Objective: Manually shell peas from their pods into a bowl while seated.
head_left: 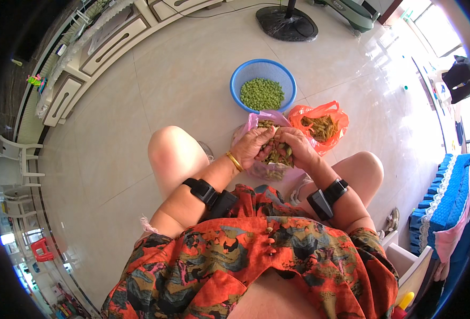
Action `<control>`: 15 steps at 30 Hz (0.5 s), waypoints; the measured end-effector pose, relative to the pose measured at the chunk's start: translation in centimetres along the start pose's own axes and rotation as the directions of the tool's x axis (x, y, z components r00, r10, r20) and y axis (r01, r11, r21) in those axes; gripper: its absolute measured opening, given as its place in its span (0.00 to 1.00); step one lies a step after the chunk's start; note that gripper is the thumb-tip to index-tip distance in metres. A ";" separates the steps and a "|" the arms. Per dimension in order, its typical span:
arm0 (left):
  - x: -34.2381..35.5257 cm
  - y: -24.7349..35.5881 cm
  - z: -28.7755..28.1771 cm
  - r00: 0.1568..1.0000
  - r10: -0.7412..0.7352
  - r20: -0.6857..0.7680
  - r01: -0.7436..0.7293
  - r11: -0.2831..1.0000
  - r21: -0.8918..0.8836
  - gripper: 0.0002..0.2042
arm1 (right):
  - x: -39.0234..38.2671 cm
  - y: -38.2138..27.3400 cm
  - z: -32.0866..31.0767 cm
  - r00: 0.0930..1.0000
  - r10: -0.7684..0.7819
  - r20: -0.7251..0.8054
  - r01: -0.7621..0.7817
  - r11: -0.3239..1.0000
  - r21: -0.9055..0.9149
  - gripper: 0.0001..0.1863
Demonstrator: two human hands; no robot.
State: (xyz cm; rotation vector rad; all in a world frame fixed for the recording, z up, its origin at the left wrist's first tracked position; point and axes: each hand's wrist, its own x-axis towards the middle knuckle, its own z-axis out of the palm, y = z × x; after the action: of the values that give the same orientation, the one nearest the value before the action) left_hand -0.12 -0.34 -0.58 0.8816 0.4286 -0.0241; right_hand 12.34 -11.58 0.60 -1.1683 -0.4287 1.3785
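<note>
My left hand (252, 147), with a gold bangle at the wrist, and my right hand (297, 147) meet fingertip to fingertip. Between them they pinch a bean pod (275, 129), mostly hidden by the fingers. Directly below is a pinkish-purple plastic bag (252, 122) holding many green and brownish pods (278, 157). Beside my right hand stands an open orange plastic bag (341, 118) with yellowish-brown pods or shells (321, 128) inside. Just beyond the bags, a blue mesh basket (235, 86) contains loose green beans (261, 94).
My bare knees flank the bags on the tiled floor (112, 165). A black stand base (286, 24) is at the far side, and a pale drawer cabinet (112, 50) at the far left. White chairs (22, 154) stand left; a blue quilted cover (450, 196) hangs at right.
</note>
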 end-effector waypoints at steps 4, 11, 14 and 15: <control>-0.1 0.0 0.1 1.000 -0.008 0.027 0.010 0.997 -0.078 0.16 | -0.2 0.1 -0.4 0.999 0.000 0.051 -0.001 1.000 0.008 0.06; -0.4 0.1 0.2 0.998 -0.001 0.059 0.005 0.998 -0.068 0.13 | -0.4 -0.2 -0.2 0.999 0.029 0.044 -0.030 0.999 0.030 0.06; -0.3 -0.4 0.4 0.997 0.027 -0.069 -0.030 0.999 -0.044 0.10 | -0.3 -0.1 -0.1 0.998 0.048 -0.030 -0.048 0.999 -0.001 0.06; -0.3 -0.4 0.5 0.997 0.028 -0.068 -0.031 0.999 -0.043 0.10 | -0.3 -0.2 -0.1 0.998 0.047 -0.030 -0.047 0.999 -0.002 0.06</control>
State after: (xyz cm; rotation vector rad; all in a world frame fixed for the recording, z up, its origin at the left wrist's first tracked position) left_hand -0.24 -1.02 -0.46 0.8466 0.4776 0.0419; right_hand 12.50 -11.88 0.84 -1.2064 -0.3834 1.3992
